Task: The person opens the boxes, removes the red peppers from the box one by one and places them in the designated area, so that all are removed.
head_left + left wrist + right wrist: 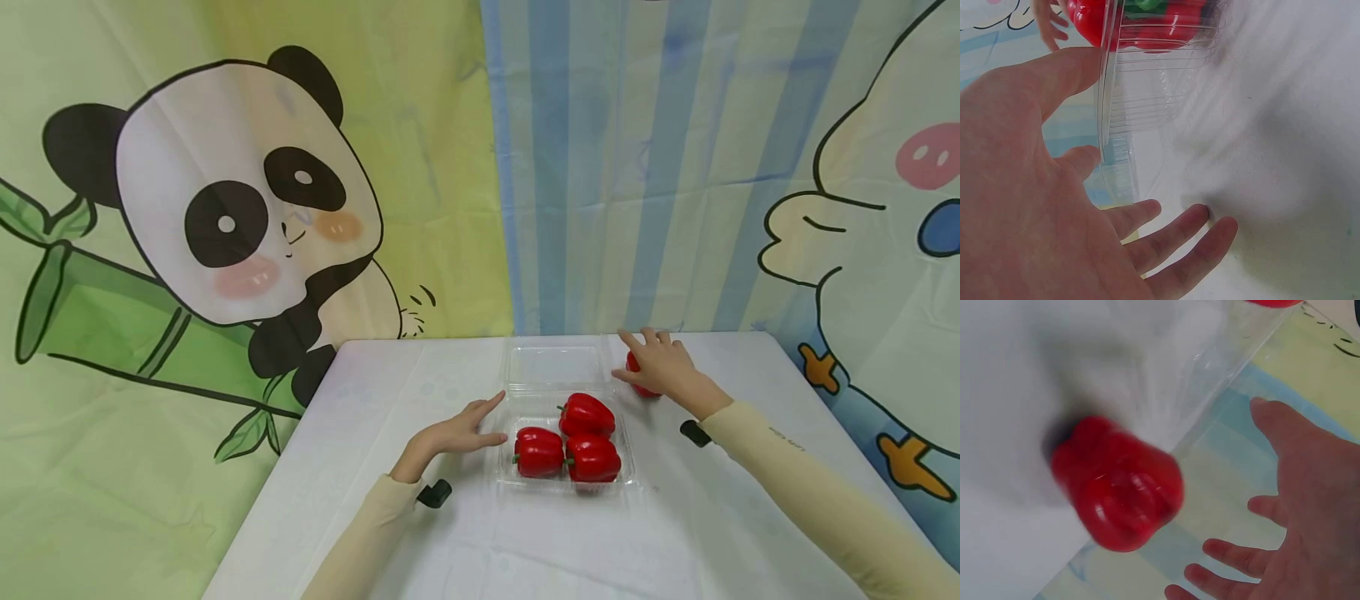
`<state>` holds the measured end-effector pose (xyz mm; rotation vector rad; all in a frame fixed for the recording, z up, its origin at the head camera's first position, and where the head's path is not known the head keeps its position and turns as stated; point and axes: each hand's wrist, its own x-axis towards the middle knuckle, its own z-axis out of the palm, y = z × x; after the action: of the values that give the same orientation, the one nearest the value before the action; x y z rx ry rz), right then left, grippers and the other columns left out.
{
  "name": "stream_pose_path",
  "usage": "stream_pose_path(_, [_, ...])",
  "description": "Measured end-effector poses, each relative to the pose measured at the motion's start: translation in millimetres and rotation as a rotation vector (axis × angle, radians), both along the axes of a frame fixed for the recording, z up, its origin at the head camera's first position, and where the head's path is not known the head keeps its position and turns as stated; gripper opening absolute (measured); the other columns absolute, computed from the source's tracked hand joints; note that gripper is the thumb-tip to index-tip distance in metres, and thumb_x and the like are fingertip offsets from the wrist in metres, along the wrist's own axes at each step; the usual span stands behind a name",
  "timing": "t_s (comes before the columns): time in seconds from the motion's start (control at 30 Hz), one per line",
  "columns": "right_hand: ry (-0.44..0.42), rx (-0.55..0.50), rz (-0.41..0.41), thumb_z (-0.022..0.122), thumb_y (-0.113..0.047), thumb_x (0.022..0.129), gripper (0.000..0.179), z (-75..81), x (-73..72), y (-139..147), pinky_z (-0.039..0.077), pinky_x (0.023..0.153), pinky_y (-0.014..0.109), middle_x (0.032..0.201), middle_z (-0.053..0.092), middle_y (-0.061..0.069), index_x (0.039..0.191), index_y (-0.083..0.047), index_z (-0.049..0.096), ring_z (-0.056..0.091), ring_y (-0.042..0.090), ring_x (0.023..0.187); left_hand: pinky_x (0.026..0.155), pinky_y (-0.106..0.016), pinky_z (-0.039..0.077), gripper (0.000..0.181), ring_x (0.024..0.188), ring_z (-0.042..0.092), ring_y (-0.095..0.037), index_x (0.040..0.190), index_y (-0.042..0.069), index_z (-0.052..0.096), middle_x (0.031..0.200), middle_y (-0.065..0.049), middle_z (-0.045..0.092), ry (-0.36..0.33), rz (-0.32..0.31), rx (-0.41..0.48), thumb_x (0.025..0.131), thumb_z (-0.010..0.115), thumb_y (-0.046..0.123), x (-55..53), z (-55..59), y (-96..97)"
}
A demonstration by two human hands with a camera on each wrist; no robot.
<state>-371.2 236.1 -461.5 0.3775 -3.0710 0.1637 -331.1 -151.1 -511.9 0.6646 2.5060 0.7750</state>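
Observation:
Three red bell peppers [587, 415] lie in a clear plastic clamshell box [626, 467], whose lid [557, 367] is folded back towards the wall. At the box's left side is my left hand [459, 432], fingers spread, with the thumb and one fingertip right at the rim. Its other fingers [1172, 240] stretch out past the box. Over to the right, my right hand [663, 367] reaches above another red bell pepper [1119, 487] on the table. In the right wrist view its spread fingers [1235, 556] are apart from that pepper. From the head, the hand hides part of it.
The white table [405, 367] carries the box and the loose pepper. A backdrop stands behind it, with a panda [247, 183] on the left, blue stripes [600, 167] in the middle and a white cartoon figure [885, 317] at the right. Dark wrist cameras [435, 493] sit at both sleeves.

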Motion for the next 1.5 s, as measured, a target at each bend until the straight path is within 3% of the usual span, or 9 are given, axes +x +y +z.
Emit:
stream_pose_path(0.2, [0.021,-0.015,0.096,0.068,-0.047,0.092,0.080,6.6,6.1,-16,0.041,0.102,0.070,0.144,0.044,0.032,0.154,-0.009,0.036,0.043,0.054,0.130,0.116,-0.063,0.030,0.085,0.152,0.025,-0.037,0.163,0.025,0.014,0.164,-0.018,0.022,-0.003,0.006,0.006,0.096,0.058,0.052,0.5,1.1,-0.6])
stream_pose_path(0.47, [0.012,-0.126,0.395,0.076,-0.031,0.090,0.076,15.8,17.6,-37,0.047,0.099,0.064,0.149,0.043,0.026,0.154,-0.013,0.039,0.041,0.047,0.135,0.116,-0.062,0.029,0.085,0.152,0.024,-0.037,0.163,0.022,0.014,0.164,-0.019,0.021,-0.003,-0.006,0.011,0.097,0.059,0.051,0.4,2.2,-0.6])
stream_pose_path(0.63, [-0.042,-0.145,0.491,0.077,-0.031,0.088,0.078,21.1,22.4,-49,0.050,0.098,0.061,0.153,0.042,0.020,0.155,-0.018,0.038,0.038,0.041,0.140,0.116,-0.063,0.029,0.085,0.151,0.024,-0.037,0.163,0.021,0.014,0.164,-0.019,0.022,0.005,-0.009,0.015,0.097,0.058,0.051,-2.7,2.5,0.9])
stream_pose_path(0.83, [-0.088,-0.100,0.621,0.080,-0.036,0.085,0.083,18.9,27.1,-64,0.049,0.101,0.060,0.153,0.045,0.014,0.155,-0.021,0.039,0.041,0.037,0.140,0.116,-0.063,0.030,0.086,0.151,0.026,-0.037,0.163,0.022,0.014,0.163,-0.019,0.022,0.002,-0.004,0.015,0.096,0.059,0.052,-5.9,-0.9,-0.3])
stream_pose_path(1.07, [-0.112,-0.028,0.758,0.081,-0.039,0.083,0.084,12.8,44.0,-84,0.047,0.105,0.056,0.155,0.043,0.006,0.155,-0.029,0.037,0.040,0.030,0.142,0.115,-0.064,0.030,0.086,0.150,0.026,-0.038,0.163,0.023,0.014,0.163,-0.018,0.023,-0.009,-0.010,0.015,0.096,0.059,0.052,-4.8,-3.1,-1.4])
stream_pose_path(1.33, [-0.103,0.111,0.835,0.080,-0.037,0.085,0.084,-0.8,55.6,-99,0.043,0.111,0.052,0.156,0.042,0.005,0.156,-0.033,0.034,0.039,0.026,0.143,0.116,-0.064,0.029,0.085,0.151,0.025,-0.037,0.163,0.024,0.012,0.164,-0.017,0.023,-0.001,-0.024,0.006,0.097,0.058,0.053,-4.6,-2.6,-0.5])
stream_pose_path(1.5, [-0.112,0.140,0.885,0.078,-0.037,0.086,0.083,-8.6,61.5,-105,0.043,0.111,0.052,0.158,0.040,0.004,0.156,-0.032,0.034,0.038,0.027,0.144,0.117,-0.062,0.029,0.086,0.152,0.023,-0.035,0.163,0.025,0.011,0.165,-0.016,0.021,0.004,-0.026,-0.003,0.097,0.056,0.056,-5.6,-3.0,-1.7])
